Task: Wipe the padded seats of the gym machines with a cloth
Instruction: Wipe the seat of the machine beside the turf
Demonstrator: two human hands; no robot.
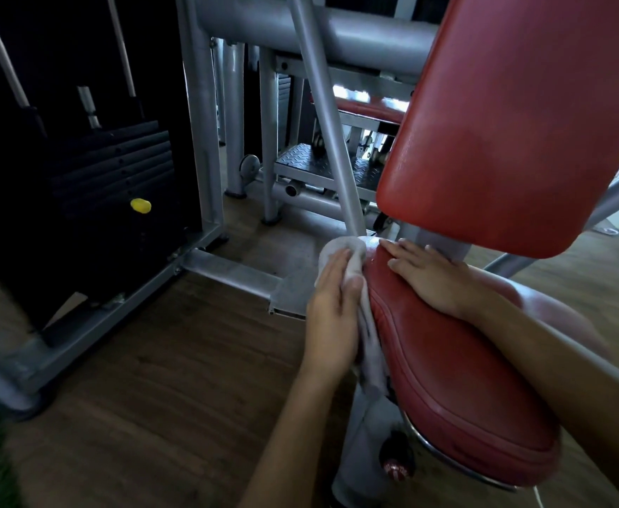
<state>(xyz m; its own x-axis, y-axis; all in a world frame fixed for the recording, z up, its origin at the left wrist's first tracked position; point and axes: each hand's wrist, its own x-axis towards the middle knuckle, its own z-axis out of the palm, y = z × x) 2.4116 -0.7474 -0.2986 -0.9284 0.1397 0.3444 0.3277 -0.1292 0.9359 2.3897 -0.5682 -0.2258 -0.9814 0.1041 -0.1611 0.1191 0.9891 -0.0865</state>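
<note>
Left hand, fingers straight, is pressing a white cloth against the red padded seat's side while right hand is resting flat, fingers straight, on top.

One camera only, worn on the head. It faces forward and steeply down, close above the seat, which fills the lower right. The backrest looms near at upper right. The weight stack stands farther off, left. The floor spreads across the lower left.
</note>
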